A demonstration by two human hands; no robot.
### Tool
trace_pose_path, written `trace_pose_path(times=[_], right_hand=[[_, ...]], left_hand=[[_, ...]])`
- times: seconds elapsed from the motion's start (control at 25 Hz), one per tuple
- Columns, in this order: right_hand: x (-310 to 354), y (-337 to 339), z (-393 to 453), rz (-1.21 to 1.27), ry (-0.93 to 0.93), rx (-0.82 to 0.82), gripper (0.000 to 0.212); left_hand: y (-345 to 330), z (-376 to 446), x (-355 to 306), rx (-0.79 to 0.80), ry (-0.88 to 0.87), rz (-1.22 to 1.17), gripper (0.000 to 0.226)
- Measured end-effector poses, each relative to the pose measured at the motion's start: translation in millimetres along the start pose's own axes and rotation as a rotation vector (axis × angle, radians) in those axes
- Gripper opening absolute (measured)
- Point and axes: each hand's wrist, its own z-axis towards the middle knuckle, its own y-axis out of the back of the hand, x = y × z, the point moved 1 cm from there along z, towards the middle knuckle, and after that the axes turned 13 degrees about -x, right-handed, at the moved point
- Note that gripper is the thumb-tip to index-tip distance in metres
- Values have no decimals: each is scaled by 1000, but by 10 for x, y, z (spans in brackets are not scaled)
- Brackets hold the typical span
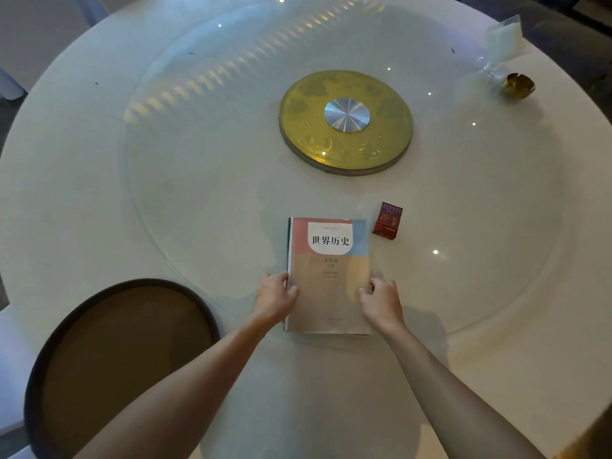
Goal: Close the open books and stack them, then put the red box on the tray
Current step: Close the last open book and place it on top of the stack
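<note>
Near the surface's (99, 207) edge, our left hand (273, 298) and right hand (381, 301) clasp the stacked textbooks (328, 276), squaring them; next, carrying the red box (387, 220) to the tray (122, 352).

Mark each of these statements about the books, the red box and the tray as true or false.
1. The books lie closed in one stack. True.
2. The red box sits on the tray. False: it stands on the table, beyond the books' far right corner.
3. Both hands touch the stack, the left hand at its left edge and the right hand at its right. True.
4. The tray holds a book. False: nothing lies on it.
</note>
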Motion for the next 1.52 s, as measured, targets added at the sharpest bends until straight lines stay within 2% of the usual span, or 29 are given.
trace_pose_path(times=[0.12,0.4,0.68,0.88,1.0,1.16,1.28,1.4,1.52], right_hand=[[-11,-36,25,-15,-34,1,27],[37,-106,38,76,-157,3,34],[-6,-120,13,143,-184,9,35],[19,-93,1,172,-165,40,29],[24,-83,-17,175,-154,50,33],[45,-42,-37,177,-172,88,32],[21,20,-16,218,-183,133,28],[-15,55,21,267,-195,188,23],[-47,107,147,296,-181,257,22]], left_hand=[[-17,14,-29,31,13,-70,26],[-40,-53,31,68,210,-350,20],[-59,-55,116,101,196,-390,21],[-63,-53,69,132,132,-227,29],[-42,-72,106,159,102,-196,34],[-17,-47,137,183,88,-232,33],[26,3,110,204,140,-327,34],[74,64,-7,152,203,-381,35],[128,136,-253,-9,140,-307,51]])
